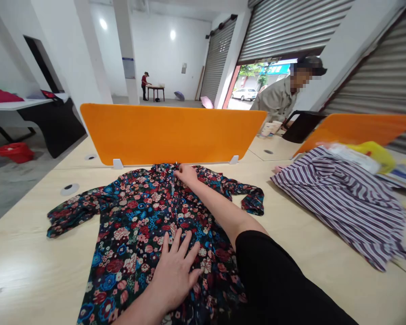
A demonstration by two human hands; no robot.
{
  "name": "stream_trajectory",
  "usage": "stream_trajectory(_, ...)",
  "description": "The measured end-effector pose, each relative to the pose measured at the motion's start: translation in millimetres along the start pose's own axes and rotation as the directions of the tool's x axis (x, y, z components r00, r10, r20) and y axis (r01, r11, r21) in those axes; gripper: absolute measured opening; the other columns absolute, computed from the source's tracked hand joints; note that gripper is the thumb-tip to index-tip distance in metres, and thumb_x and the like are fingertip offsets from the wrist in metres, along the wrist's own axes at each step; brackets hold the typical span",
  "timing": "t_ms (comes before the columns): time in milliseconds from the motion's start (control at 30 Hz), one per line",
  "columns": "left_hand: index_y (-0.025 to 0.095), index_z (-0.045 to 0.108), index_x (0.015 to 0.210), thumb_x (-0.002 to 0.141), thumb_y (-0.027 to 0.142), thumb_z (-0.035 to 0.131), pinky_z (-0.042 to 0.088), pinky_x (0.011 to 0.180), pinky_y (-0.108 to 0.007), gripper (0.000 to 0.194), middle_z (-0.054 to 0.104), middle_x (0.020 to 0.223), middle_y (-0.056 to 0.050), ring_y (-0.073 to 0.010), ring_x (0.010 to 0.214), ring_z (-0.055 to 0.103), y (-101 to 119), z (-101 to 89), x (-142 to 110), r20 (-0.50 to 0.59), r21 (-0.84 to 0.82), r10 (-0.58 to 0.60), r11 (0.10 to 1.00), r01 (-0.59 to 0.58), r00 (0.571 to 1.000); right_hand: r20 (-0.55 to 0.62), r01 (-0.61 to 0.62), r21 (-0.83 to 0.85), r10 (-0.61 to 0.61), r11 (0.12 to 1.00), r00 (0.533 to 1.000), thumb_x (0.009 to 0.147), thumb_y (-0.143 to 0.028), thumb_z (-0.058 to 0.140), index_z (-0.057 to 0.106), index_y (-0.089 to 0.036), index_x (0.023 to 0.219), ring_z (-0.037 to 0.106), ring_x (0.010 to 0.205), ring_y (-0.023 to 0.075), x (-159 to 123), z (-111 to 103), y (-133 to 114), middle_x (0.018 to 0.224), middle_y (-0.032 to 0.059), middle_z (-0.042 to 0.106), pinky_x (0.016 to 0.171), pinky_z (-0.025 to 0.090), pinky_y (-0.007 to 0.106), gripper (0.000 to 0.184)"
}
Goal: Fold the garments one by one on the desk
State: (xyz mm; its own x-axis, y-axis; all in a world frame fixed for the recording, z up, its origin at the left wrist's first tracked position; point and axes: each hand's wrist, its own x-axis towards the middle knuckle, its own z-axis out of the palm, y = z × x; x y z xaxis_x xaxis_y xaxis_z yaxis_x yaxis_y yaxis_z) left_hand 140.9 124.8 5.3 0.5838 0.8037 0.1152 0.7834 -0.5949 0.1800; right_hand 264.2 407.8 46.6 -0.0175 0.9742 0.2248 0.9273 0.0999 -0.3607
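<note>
A dark floral shirt (131, 225) lies spread front side up on the pale wooden table (30, 266), its collar toward the orange divider and both sleeves out to the sides. My left hand (174, 273) rests flat on the lower front, fingers spread, near the button line. Farther up, my right hand (186, 174) is at the collar, fingers pinched on the collar edge. My right forearm crosses over the shirt's right half and hides part of it.
An orange divider (172, 135) stands behind the shirt. To the right lies a striped garment (338, 198) beside a yellow plastic bag (375, 155). Beyond the divider a person (277, 97) leans over the far table. A red basin (16, 152) sits on the floor at left.
</note>
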Motion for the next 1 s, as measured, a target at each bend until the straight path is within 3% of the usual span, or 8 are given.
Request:
stream_trajectory(100,0.036,0.037,0.144,0.092,0.052,0.040,0.022,0.111,-0.067,0.054,0.033,0.154,-0.003,-0.0346,0.143,0.023,-2,2.3,0,-0.017,0.025,0.013,1.000,-0.012,1.000,0.125,-0.029,0.004,0.029,1.000,0.992,0.078,-0.039,0.066,0.068,-0.017,0.090,0.064,0.097,0.0258,-1,6,-2,0.100,0.0122,0.069,0.081,0.048,0.031,0.025)
stream_trajectory(233,0.035,0.038,0.144,0.092,0.053,0.038,0.024,0.110,-0.067,0.054,0.033,0.154,-0.004,-0.0349,0.142,0.025,-4,2.4,0,-0.017,0.032,0.022,0.999,-0.021,1.000,0.134,-0.083,0.054,0.075,0.995,0.988,0.077,-0.021,0.064,0.069,-0.018,0.080,0.067,0.083,0.0215,9,9,2,0.085,0.0097,0.071,0.071,0.049,0.026,0.007)
stream_trajectory(400,0.035,0.038,0.144,0.093,0.054,0.038,0.023,0.110,-0.068,0.054,0.032,0.154,-0.004,-0.0346,0.143,0.024,-4,3.0,0,-0.009,0.014,0.022,1.000,-0.022,1.000,0.100,-0.051,0.148,0.037,0.988,0.994,0.088,-0.025,0.047,0.071,-0.017,0.089,0.063,0.062,0.0159,17,9,11,0.070,0.0035,0.068,0.057,0.047,0.023,0.026)
stream_trajectory(467,0.036,0.038,0.143,0.092,0.054,0.038,0.023,0.110,-0.068,0.054,0.032,0.154,-0.003,-0.0344,0.143,0.024,-4,3.9,0,-0.014,0.017,0.021,1.000,-0.021,1.000,0.058,-0.007,0.178,-0.004,0.984,0.998,0.092,-0.031,0.041,0.071,-0.018,0.097,0.064,0.069,0.0154,16,10,8,0.078,0.0028,0.069,0.062,0.049,0.024,0.032)
stream_trajectory(567,0.036,0.038,0.143,0.093,0.056,0.035,0.024,0.110,-0.068,0.054,0.032,0.154,-0.003,-0.0343,0.142,0.024,-4,4.7,0,-0.028,0.023,0.018,1.000,-0.017,0.999,0.011,0.075,0.189,-0.079,0.979,0.997,0.090,-0.038,0.049,0.071,-0.024,0.101,0.062,0.097,0.0191,8,15,0,0.102,0.0029,0.069,0.082,0.048,0.030,0.029)
stream_trajectory(700,0.034,0.038,0.144,0.094,0.057,0.030,0.026,0.109,-0.067,0.056,0.032,0.154,-0.005,-0.0323,0.142,0.026,-4,2.8,0,-0.023,0.029,0.042,0.999,-0.042,0.999,-0.067,0.198,0.039,-0.195,0.979,0.978,0.091,-0.043,0.050,0.058,-0.026,0.128,0.034,0.134,0.0271,-9,29,-4,0.144,0.0092,0.045,0.106,0.029,0.050,0.041)
stream_trajectory(833,0.032,0.038,0.144,0.093,0.057,0.033,0.028,0.110,-0.064,0.057,0.033,0.154,-0.005,-0.0298,0.141,0.029,-4,0.0,0,0.001,0.038,0.108,0.993,-0.108,0.994,0.062,0.233,-0.038,-0.230,0.972,0.971,0.097,-0.049,0.032,0.039,-0.029,0.143,0.023,0.141,0.0270,-6,38,0,0.154,0.0061,0.031,0.111,0.014,0.062,0.050)
stream_trajectory(1000,0.032,0.035,0.145,0.093,0.051,0.040,0.029,0.109,-0.063,0.056,0.032,0.154,-0.005,-0.0319,0.141,0.029,-8,4.4,0,-0.025,0.104,0.164,0.982,-0.160,0.986,0.163,0.185,-0.044,-0.176,0.982,0.971,0.097,-0.045,0.032,0.033,-0.028,0.146,0.022,0.141,0.0278,-2,26,-1,0.156,0.0050,0.027,0.110,0.016,0.063,0.052)
